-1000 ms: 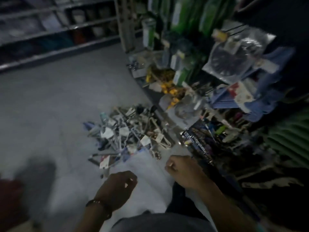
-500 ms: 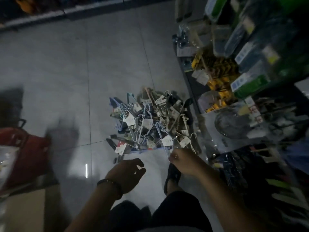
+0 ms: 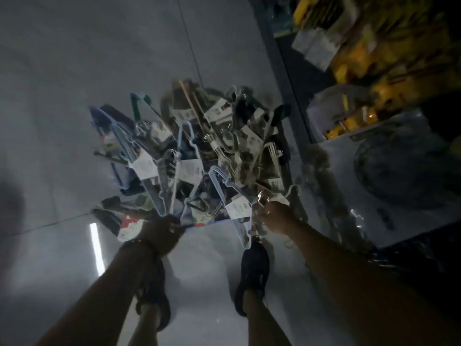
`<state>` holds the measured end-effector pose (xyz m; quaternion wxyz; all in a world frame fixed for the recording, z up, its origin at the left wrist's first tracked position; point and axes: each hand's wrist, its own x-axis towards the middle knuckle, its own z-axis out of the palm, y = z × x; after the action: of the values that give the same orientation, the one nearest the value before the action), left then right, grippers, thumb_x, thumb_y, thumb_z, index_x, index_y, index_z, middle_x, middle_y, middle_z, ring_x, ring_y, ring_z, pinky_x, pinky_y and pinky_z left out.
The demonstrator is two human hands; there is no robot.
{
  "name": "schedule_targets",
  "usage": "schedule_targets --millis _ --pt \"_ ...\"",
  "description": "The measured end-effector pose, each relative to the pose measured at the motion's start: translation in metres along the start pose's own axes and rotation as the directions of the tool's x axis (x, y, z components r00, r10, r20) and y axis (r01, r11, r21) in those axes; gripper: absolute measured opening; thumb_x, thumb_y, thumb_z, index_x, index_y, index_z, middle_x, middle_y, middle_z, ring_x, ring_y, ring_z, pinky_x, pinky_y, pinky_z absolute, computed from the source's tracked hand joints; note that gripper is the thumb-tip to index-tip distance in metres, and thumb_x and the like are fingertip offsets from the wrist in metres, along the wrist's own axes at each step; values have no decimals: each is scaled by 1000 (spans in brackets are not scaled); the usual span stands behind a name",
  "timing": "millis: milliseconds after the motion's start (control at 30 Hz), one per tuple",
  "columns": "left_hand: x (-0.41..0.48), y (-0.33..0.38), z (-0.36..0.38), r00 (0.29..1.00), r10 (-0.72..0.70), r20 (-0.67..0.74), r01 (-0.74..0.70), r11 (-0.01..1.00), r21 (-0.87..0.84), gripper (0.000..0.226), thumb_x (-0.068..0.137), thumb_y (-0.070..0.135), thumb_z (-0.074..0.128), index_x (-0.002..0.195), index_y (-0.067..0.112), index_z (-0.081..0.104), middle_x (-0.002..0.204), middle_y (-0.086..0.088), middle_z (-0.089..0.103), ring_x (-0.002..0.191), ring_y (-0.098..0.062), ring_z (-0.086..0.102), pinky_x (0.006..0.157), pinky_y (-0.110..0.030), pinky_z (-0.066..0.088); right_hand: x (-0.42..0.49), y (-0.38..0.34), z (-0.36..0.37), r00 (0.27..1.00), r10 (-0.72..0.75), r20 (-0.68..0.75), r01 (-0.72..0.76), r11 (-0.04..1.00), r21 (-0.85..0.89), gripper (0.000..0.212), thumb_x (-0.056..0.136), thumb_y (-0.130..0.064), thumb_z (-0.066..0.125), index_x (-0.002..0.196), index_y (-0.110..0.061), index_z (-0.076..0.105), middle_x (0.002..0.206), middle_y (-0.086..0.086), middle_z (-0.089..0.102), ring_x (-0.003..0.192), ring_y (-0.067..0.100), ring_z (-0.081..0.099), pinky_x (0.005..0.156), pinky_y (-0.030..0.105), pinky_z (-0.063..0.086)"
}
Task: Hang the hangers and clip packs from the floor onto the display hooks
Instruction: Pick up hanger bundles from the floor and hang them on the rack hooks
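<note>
Head view: the pile [image 3: 207, 156] of hangers and clip packs is lying on the floor [image 3: 74, 71], just ahead of both hands and touching them at its near edge. The left hand [image 3: 162, 233] is meeting that edge beside a red-and-white pack [image 3: 128, 227], with its fingers bending toward the ends of some blue hangers. Blur is hiding whether it is gripping anything, so I cannot tell. The right hand [image 3: 274, 216] is sitting at the pile's right corner with its fingers curling next to a pale hanger [image 3: 293, 196]. Whether they are closing round it I cannot tell either. One blue hanger [image 3: 229, 196] is lying between the two hands, with its tag facing up. The rack [image 3: 374, 71] is standing to the right of the right hand and beyond it, and no hooks are showing clearly.

The step in hand appears to be the pick-up from the floor, and nothing in view is showing how much has been hung. The hangers are crossing and hooking into each other, so the next move is calling for one firm grip on a single hanger or pack. That piece then needs lifting clear without dragging its neighbours, and carrying right toward the rack.
</note>
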<state>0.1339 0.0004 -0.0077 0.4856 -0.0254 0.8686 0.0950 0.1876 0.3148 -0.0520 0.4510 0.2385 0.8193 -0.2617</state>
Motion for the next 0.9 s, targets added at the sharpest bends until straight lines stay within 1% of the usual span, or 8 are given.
schedule_targets --millis 200,300,500,567,700,733,800,900 --pt "150 -13 34 987 -74 -142 65 996 -63 64 101 29 62 154 1 38 152 -27 47 136 -45 51 110 -47 45 131 27 99 984 170 -55 -157 969 192 47 101 -25 62 143 -6 53 131 15 63 118 32 63 93 34 52" --pt "192 -30 60 986 -74 -151 64 995 -72 77 100 33 59 163 12 19 160 -28 38 139 -48 47 113 -52 45 173 32 138 966 251 -60 -204 886 417 61 91 -26 71 145 -10 49 136 15 61 121 36 63 99 49 57" --pt "199 -40 88 979 -68 -194 44 991 -127 91 100 38 60 166 24 -2 143 -29 57 121 -48 62 100 -55 53 187 38 163 955 243 -170 -47 690 723 55 97 -38 73 139 -9 54 127 7 67 110 27 65 81 32 51" --pt "193 -38 83 985 -62 -161 37 988 -152 90 100 37 57 166 28 -4 147 -25 56 124 -46 61 103 -56 52 172 41 162 947 178 -268 37 768 639 52 95 -40 75 129 -3 63 118 6 71 105 21 66 83 26 48" --pt "183 -42 70 992 -72 -106 46 972 -232 80 91 33 57 162 30 20 139 -18 62 119 -48 63 101 -56 54 127 31 174 907 104 -409 68 921 384 59 95 -62 59 68 -9 65 77 14 68 72 26 67 68 27 45" --pt "183 -47 70 993 -94 -78 67 955 -289 74 85 33 56 155 33 31 129 -17 66 112 -47 65 97 -58 56 115 23 175 900 100 -424 95 904 416 57 94 -65 55 77 -11 68 85 16 70 79 29 68 73 32 49" --pt "180 -48 67 993 -112 24 109 871 -480 52 84 25 59 135 27 47 117 -22 69 100 -45 69 88 -63 60 95 9 178 891 111 -439 144 849 508 65 96 -60 57 129 -3 61 128 20 68 116 34 66 96 37 52" --pt "158 -27 46 985 -122 125 171 536 -827 7 99 3 62 101 8 58 99 -25 70 82 -38 70 75 -55 60 72 -1 180 874 156 -460 176 781 599 72 99 -60 54 151 -12 43 143 10 61 130 30 60 103 41 53"
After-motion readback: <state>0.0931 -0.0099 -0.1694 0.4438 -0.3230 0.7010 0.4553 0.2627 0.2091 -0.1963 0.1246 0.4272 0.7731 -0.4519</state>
